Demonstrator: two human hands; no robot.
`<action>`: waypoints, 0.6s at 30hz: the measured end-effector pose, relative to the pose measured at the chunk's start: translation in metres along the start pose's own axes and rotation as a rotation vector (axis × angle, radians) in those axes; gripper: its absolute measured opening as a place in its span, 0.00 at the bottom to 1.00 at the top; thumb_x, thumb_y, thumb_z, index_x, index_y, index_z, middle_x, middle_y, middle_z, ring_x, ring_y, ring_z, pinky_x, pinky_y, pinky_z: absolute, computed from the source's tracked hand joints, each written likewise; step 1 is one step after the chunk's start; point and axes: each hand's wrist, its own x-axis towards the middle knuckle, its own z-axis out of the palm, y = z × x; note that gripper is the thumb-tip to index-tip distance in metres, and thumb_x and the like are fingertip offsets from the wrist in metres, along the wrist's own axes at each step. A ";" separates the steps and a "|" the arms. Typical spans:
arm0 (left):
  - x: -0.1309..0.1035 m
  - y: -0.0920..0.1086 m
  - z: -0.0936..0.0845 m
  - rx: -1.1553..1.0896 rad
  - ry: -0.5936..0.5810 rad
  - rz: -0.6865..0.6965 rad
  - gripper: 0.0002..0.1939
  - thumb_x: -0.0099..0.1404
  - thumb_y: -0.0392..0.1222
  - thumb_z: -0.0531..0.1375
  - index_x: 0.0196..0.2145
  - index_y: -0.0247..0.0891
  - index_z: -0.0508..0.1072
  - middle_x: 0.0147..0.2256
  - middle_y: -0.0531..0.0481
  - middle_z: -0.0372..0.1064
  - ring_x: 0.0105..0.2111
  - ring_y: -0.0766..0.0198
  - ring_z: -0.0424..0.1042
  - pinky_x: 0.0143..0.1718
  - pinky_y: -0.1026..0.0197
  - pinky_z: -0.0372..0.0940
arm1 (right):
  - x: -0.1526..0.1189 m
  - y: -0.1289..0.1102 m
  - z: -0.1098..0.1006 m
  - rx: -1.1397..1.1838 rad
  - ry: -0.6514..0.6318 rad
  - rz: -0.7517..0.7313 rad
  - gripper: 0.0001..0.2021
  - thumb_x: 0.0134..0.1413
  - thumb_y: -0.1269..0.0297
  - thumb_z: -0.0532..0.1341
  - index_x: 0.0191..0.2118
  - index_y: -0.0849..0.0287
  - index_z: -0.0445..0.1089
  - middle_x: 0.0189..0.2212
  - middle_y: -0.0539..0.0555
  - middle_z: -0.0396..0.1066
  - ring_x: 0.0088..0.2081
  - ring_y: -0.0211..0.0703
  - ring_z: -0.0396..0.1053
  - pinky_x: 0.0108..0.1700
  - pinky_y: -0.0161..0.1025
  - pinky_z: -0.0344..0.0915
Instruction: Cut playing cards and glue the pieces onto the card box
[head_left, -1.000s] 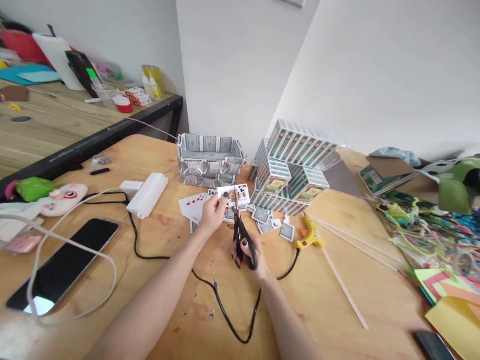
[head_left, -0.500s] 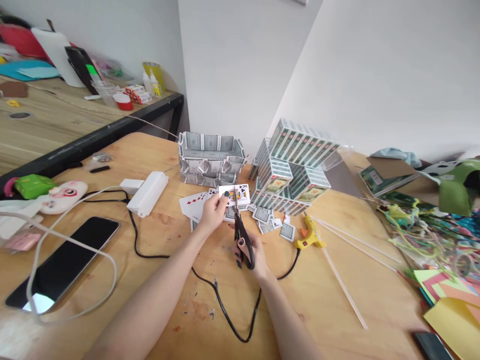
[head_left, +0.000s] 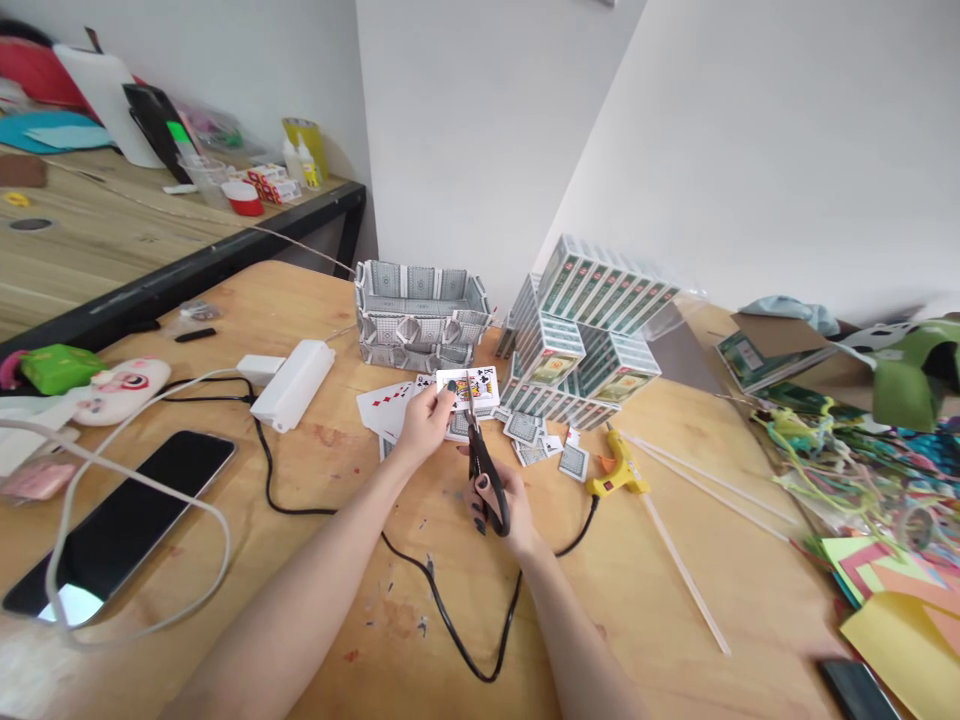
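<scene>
The left hand (head_left: 424, 422) is nearly closed in a pinch, thumb on top of a king of clubs (head_left: 486, 388) and fingers beneath. The card is just in front of the card-built basket (head_left: 381, 332), above other cards; the grip seems meant to keep it level while leaving its far half free for the blades. The right hand (head_left: 508, 508) is curled around the handles of black scissors (head_left: 487, 475), their blades at the card's middle. How far they have cut cannot be told.

Loose cards (head_left: 381, 407) lie at the basket's front, likely within easy reach, and smaller card pieces (head_left: 525, 430) lie to its front right. A yellow glue gun (head_left: 621, 475) sits farther right of the basket on the counter (head_left: 637, 600), its handle toward the right hand's side, perhaps for convenience.

The basket is open-topped, showing patterned inner walls. Close to its right, card boxes (head_left: 553, 362) stand stacked, apparently using their flat faces for support. Far to its right, a cardboard box (head_left: 787, 333) leans open, a green printed packet (head_left: 748, 355) at its mouth. Beyond the basket's left, a clear cup (head_left: 206, 185) stands beside a white-lidded red tub (head_left: 244, 200); the tub's contents are hidden.
</scene>
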 end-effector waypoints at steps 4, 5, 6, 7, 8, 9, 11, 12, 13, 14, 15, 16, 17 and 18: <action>0.001 -0.002 0.000 -0.007 0.005 0.006 0.14 0.58 0.42 0.52 0.18 0.38 0.53 0.15 0.59 0.49 0.16 0.73 0.52 0.17 0.69 0.49 | -0.001 -0.003 0.002 -0.005 0.010 0.001 0.25 0.43 0.53 0.63 0.47 0.60 0.63 0.16 0.41 0.50 0.15 0.28 0.48 0.15 0.28 0.46; 0.001 -0.003 0.000 -0.007 0.006 0.006 0.14 0.58 0.42 0.52 0.18 0.38 0.53 0.16 0.59 0.49 0.16 0.73 0.52 0.17 0.69 0.49 | -0.001 -0.004 0.003 -0.008 0.016 -0.002 0.25 0.43 0.53 0.63 0.46 0.60 0.63 0.16 0.41 0.50 0.15 0.28 0.48 0.15 0.28 0.46; 0.001 -0.004 0.000 -0.007 0.006 0.006 0.14 0.58 0.42 0.52 0.19 0.38 0.53 0.16 0.59 0.50 0.17 0.73 0.53 0.17 0.70 0.50 | -0.001 -0.005 0.004 -0.014 0.021 -0.005 0.24 0.43 0.53 0.63 0.46 0.60 0.63 0.16 0.40 0.50 0.15 0.28 0.47 0.15 0.28 0.46; 0.001 -0.004 0.000 -0.008 0.006 0.004 0.14 0.58 0.42 0.52 0.19 0.38 0.53 0.16 0.59 0.50 0.17 0.73 0.53 0.17 0.70 0.50 | -0.001 -0.006 0.004 -0.024 0.024 -0.006 0.24 0.43 0.53 0.63 0.46 0.60 0.63 0.15 0.40 0.49 0.15 0.28 0.47 0.14 0.28 0.45; 0.001 -0.004 0.000 -0.009 0.005 0.000 0.14 0.58 0.42 0.52 0.19 0.38 0.53 0.16 0.59 0.50 0.17 0.73 0.54 0.17 0.70 0.51 | -0.001 -0.006 0.004 -0.035 0.025 -0.008 0.24 0.43 0.53 0.62 0.46 0.60 0.63 0.15 0.40 0.49 0.14 0.28 0.47 0.14 0.28 0.45; 0.001 -0.004 -0.001 -0.010 0.004 -0.004 0.14 0.58 0.42 0.52 0.19 0.38 0.53 0.17 0.59 0.50 0.17 0.73 0.54 0.17 0.70 0.51 | -0.001 -0.007 0.005 -0.043 0.025 -0.010 0.24 0.43 0.53 0.62 0.46 0.61 0.63 0.15 0.40 0.49 0.14 0.28 0.47 0.14 0.28 0.45; 0.001 -0.004 -0.001 -0.012 0.000 -0.016 0.14 0.58 0.42 0.52 0.19 0.38 0.53 0.16 0.59 0.50 0.17 0.73 0.53 0.17 0.69 0.50 | -0.001 -0.007 0.005 -0.054 0.024 -0.015 0.24 0.43 0.53 0.62 0.46 0.61 0.63 0.15 0.40 0.49 0.14 0.27 0.47 0.14 0.28 0.46; 0.001 -0.004 -0.001 -0.014 -0.001 -0.021 0.14 0.58 0.42 0.52 0.19 0.38 0.53 0.16 0.59 0.50 0.17 0.73 0.53 0.16 0.69 0.50 | -0.001 -0.007 0.004 -0.056 0.026 -0.015 0.25 0.43 0.53 0.62 0.46 0.61 0.63 0.15 0.40 0.50 0.14 0.27 0.47 0.14 0.28 0.46; 0.001 -0.003 -0.001 -0.018 -0.002 -0.027 0.14 0.58 0.42 0.53 0.18 0.38 0.53 0.16 0.59 0.50 0.16 0.73 0.53 0.16 0.69 0.50 | -0.001 -0.007 0.004 -0.057 0.030 -0.012 0.25 0.43 0.52 0.62 0.46 0.61 0.63 0.16 0.40 0.50 0.14 0.27 0.47 0.14 0.28 0.46; 0.001 -0.002 -0.001 -0.024 -0.003 -0.034 0.14 0.58 0.42 0.53 0.19 0.38 0.53 0.16 0.59 0.50 0.16 0.73 0.53 0.17 0.69 0.50 | -0.001 -0.007 0.004 -0.058 0.035 -0.006 0.26 0.43 0.52 0.62 0.47 0.61 0.63 0.16 0.40 0.51 0.14 0.27 0.48 0.14 0.28 0.46; 0.001 -0.001 0.000 -0.032 -0.002 -0.041 0.14 0.58 0.42 0.53 0.19 0.38 0.54 0.16 0.59 0.50 0.16 0.73 0.53 0.17 0.69 0.50 | -0.001 -0.007 0.004 -0.060 0.041 0.002 0.26 0.43 0.52 0.62 0.47 0.61 0.63 0.16 0.40 0.51 0.13 0.27 0.48 0.13 0.28 0.46; 0.001 0.000 0.000 -0.038 -0.001 -0.047 0.13 0.57 0.42 0.53 0.19 0.38 0.54 0.16 0.59 0.51 0.16 0.73 0.53 0.17 0.69 0.51 | -0.001 -0.008 0.004 -0.064 0.046 0.010 0.26 0.43 0.52 0.62 0.47 0.61 0.63 0.16 0.40 0.51 0.13 0.27 0.48 0.13 0.28 0.47; 0.000 0.001 0.000 -0.044 -0.003 -0.054 0.13 0.57 0.42 0.53 0.19 0.38 0.55 0.16 0.59 0.51 0.16 0.73 0.53 0.17 0.69 0.51 | -0.002 -0.008 0.005 -0.070 0.051 0.016 0.26 0.43 0.52 0.62 0.47 0.61 0.63 0.15 0.40 0.51 0.13 0.27 0.48 0.13 0.28 0.47; 0.000 0.002 0.001 -0.048 -0.005 -0.060 0.13 0.57 0.42 0.53 0.19 0.38 0.55 0.16 0.59 0.51 0.16 0.73 0.53 0.17 0.69 0.51 | -0.002 -0.009 0.005 -0.077 0.054 0.021 0.26 0.43 0.52 0.62 0.47 0.61 0.63 0.15 0.40 0.50 0.13 0.27 0.48 0.13 0.28 0.47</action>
